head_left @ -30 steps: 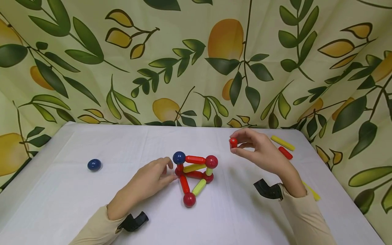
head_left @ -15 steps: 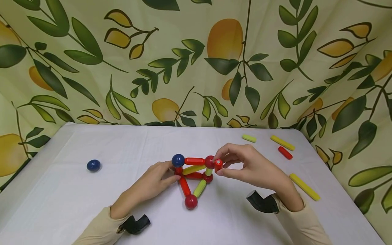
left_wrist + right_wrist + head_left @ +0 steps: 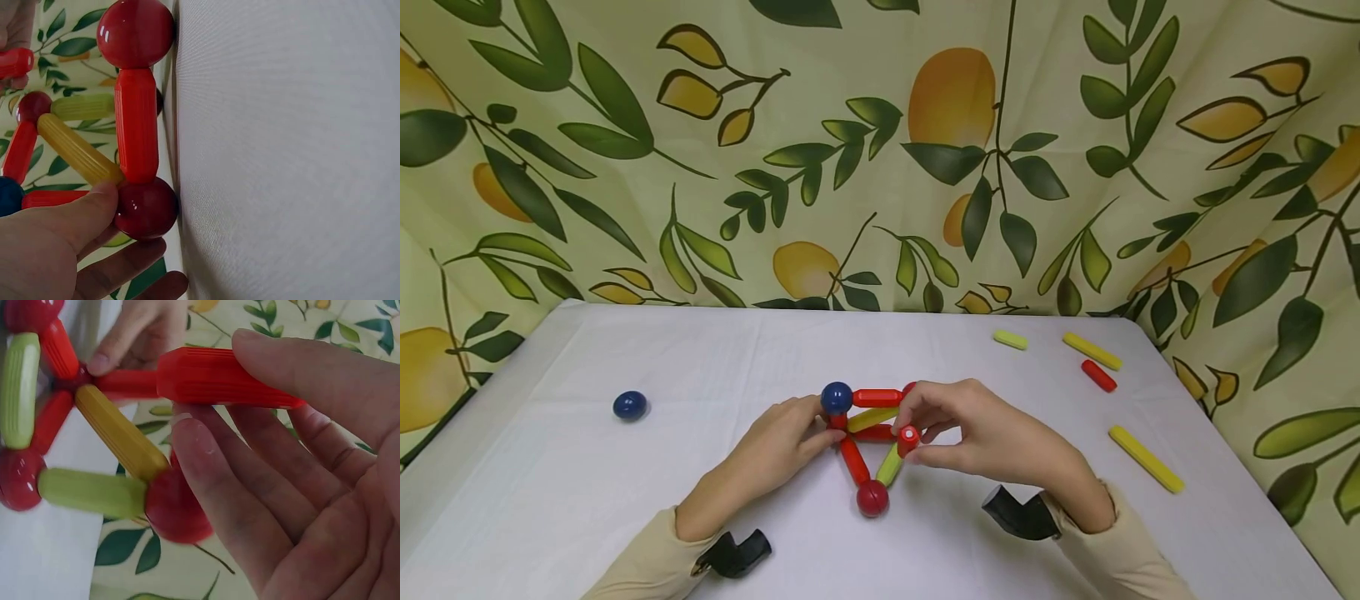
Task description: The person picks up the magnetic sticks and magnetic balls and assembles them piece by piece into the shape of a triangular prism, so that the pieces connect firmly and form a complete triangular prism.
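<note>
A magnetic frame of rods and balls stands mid-table. Its blue ball (image 3: 837, 398) is at the top left, joined by a red bar to a red ball largely hidden behind my right hand (image 3: 981, 433). That hand pinches a loose red magnetic rod (image 3: 908, 442) between thumb and fingers, its end pointing up, in front of the frame's right side. In the right wrist view this rod (image 3: 219, 378) looks apart from the balls. My left hand (image 3: 778, 442) holds the frame's lower left red ball (image 3: 147, 209), thumb against it and the yellow rod (image 3: 78, 150). A front red ball (image 3: 872, 498) rests on the table.
Another blue ball (image 3: 630, 406) lies to the left on the white tablecloth (image 3: 535, 500). To the right lie a light green rod (image 3: 1011, 339), a short red rod (image 3: 1099, 376), a yellow rod (image 3: 1092, 351) and a nearer yellow rod (image 3: 1146, 458). A leaf-patterned cloth (image 3: 850, 167) hangs behind.
My right hand has carried the red rod left and nearer, over to the frame. My left hand has moved in to hold the corner ball. The frame has shifted slightly.
</note>
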Action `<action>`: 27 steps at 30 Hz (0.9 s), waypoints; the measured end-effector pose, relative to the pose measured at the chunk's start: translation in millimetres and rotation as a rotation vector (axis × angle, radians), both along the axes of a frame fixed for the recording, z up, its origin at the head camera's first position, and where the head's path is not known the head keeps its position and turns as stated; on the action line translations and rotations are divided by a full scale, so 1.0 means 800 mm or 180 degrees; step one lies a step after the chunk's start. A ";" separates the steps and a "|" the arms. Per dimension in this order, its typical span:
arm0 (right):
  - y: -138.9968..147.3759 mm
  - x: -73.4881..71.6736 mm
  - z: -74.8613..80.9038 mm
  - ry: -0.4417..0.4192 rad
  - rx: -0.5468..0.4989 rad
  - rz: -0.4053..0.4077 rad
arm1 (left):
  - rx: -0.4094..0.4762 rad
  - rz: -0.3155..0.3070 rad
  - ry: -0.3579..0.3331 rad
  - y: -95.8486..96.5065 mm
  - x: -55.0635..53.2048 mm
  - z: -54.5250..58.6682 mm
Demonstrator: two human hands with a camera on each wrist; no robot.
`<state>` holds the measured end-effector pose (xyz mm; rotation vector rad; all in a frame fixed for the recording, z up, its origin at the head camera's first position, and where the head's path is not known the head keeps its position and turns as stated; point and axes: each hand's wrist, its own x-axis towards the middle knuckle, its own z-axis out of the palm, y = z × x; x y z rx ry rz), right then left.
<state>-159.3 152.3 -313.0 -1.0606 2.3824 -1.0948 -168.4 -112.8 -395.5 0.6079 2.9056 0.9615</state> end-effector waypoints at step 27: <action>-0.049 0.003 -0.040 -0.0552 0.0288 0.0228 | 0.0131 -0.0134 -0.0030 -0.005 -0.004 -0.004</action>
